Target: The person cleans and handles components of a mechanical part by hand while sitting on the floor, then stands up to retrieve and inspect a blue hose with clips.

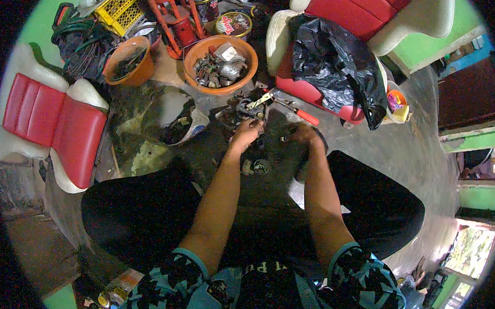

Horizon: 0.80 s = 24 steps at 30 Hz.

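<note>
Two hands work on dark metal parts on the floor.
The left hand (pixel 247 131) and right hand (pixel 302 133) curl on the greasy parts (pixel 257 149); grip unclear. Orange-handled pliers (pixel 285 105) lie at 12 o'clock.

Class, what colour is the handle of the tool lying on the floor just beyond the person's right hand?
Orange-red; the tool's handle shows in the head view, beyond the right hand.

Floor (pixel 402 144) looks like rough matt concrete, stained dark with grease. The basins (pixel 192 58) are smooth orange plastic, one full of dull grey metal parts (pixel 222 70). Bin bag (pixel 340 64) is crinkly glossy black plastic, and the red seat cushions (pixel 55 124) look like shiny vinyl.
</note>
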### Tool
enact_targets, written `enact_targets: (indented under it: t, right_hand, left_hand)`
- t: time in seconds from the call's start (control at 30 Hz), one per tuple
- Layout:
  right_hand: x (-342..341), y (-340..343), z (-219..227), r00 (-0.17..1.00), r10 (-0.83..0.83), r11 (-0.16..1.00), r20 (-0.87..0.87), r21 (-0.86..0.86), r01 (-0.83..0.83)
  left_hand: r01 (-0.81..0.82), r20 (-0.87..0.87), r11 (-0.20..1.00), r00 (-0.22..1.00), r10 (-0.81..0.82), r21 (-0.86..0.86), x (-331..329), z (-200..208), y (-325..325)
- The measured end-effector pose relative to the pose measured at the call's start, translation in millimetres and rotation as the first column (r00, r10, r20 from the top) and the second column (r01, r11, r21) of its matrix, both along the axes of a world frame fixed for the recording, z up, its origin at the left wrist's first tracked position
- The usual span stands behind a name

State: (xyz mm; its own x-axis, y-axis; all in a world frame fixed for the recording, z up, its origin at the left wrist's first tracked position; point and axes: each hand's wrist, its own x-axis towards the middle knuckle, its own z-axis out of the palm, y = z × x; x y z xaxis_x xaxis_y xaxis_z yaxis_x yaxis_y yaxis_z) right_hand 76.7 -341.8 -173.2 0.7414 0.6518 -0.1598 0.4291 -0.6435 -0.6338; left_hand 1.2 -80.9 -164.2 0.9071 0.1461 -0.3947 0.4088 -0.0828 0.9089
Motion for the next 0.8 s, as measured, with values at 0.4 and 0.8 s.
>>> enact_targets:
  t: [0.4, 0.8]
  right_hand:
    - [1.3, -4.5, 12.5, 0.94, -0.329, 0.912, -0.087, 0.23, 0.34]
    - [6.9, -0.8, 22.9, 0.867, -0.397, 0.858, -0.301, 0.212, 0.467]
  left_hand:
    - [-0.048, -0.174, 0.996, 0.984, 0.035, -0.073, 0.7, 66.5, -9.2]
    - [-0.095, -0.004, 0.995, 0.995, 0.095, 0.004, -3.2, 50.5, 2.8]
